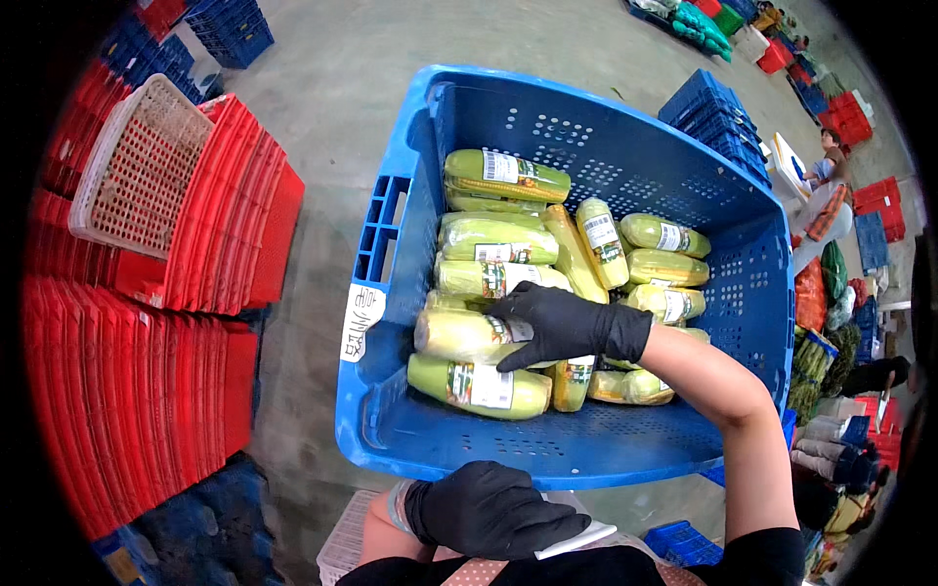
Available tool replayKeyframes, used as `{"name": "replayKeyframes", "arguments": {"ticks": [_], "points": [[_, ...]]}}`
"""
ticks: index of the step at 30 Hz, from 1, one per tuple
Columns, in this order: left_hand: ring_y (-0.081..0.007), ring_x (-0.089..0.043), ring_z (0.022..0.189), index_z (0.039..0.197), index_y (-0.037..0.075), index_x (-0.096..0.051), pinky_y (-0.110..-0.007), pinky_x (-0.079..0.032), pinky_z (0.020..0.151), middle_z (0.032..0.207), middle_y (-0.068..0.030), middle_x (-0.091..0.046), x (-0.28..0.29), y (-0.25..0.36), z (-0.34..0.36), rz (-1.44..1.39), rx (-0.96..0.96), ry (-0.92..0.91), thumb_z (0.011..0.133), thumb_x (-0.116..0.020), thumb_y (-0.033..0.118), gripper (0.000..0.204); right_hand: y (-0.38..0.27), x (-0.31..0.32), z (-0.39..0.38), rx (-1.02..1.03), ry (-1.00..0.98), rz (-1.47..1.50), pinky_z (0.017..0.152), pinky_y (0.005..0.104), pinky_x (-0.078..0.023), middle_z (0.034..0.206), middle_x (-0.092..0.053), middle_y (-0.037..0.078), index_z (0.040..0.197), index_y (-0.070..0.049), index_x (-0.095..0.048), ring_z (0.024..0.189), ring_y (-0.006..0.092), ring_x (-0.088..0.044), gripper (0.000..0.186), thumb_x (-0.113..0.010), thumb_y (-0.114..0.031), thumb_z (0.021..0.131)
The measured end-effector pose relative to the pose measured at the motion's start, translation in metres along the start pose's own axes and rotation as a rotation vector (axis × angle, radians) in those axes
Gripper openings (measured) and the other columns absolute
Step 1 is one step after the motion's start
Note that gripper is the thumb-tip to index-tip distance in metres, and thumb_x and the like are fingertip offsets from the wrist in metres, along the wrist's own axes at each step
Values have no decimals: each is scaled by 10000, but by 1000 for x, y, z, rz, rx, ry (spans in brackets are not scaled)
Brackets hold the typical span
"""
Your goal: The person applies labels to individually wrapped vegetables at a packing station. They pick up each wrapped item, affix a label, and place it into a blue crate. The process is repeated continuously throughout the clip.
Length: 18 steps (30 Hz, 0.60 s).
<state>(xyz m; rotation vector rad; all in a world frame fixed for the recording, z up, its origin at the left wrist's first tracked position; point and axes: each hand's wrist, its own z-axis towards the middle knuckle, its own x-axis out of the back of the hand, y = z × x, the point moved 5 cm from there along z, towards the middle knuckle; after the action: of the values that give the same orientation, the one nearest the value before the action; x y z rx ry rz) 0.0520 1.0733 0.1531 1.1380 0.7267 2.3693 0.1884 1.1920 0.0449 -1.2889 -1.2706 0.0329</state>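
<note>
A large blue plastic crate (606, 454) with perforated walls stands in front of me. Inside lie several film-wrapped packs of corn on the cob, some with yellow kernels showing, each with a printed label. My right hand (562, 327), in a black glove, reaches in from the right and wraps round one corn pack (451, 334) on the left side. Just below that lies another corn pack (479, 387). Close to my body, outside the crate's near edge, my left hand (489, 513), also gloved in black, is curled closed. A white sheet-like thing (576, 539) sticks out from its fingers.
Stacked red crates (147, 391) rise at the left, with a dirty white basket (147, 161) on top. Blue crates (718, 122) are stacked beyond the far right corner. A person (826, 190) and heaps of produce are at the right.
</note>
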Motion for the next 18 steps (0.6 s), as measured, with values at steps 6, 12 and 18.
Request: {"name": "replayKeyframes", "arguments": {"ticks": [6, 12, 18], "points": [[-104, -551, 630, 1101, 123, -581, -234, -406, 501, 813, 12, -576, -7, -3, -4, -37, -47, -31, 649, -559, 134, 452, -16, -11, 10, 0, 99, -227, 778, 397, -439, 984, -521, 208, 1002, 31, -549, 894, 328, -525, 547, -693, -376, 666], [-124, -587, 676, 1174, 177, -523, -254, -442, 508, 914, 23, -601, -5, -1, -4, 9, 16, -203, 679, -533, 146, 496, 31, 53, -3, -244, 665, 14, 722, 388, -459, 872, -579, 192, 965, 11, -546, 830, 321, -569, 436, -678, -308, 699], [-142, -599, 694, 1207, 207, -497, -284, -466, 522, 948, 35, -610, -13, -4, -4, -22, 50, -280, 686, -519, 153, 524, 100, 37, 6, -575, 417, 164, 778, 336, -467, 980, -596, 207, 1056, 72, -512, 887, 270, -595, 666, -734, -397, 639]]}}
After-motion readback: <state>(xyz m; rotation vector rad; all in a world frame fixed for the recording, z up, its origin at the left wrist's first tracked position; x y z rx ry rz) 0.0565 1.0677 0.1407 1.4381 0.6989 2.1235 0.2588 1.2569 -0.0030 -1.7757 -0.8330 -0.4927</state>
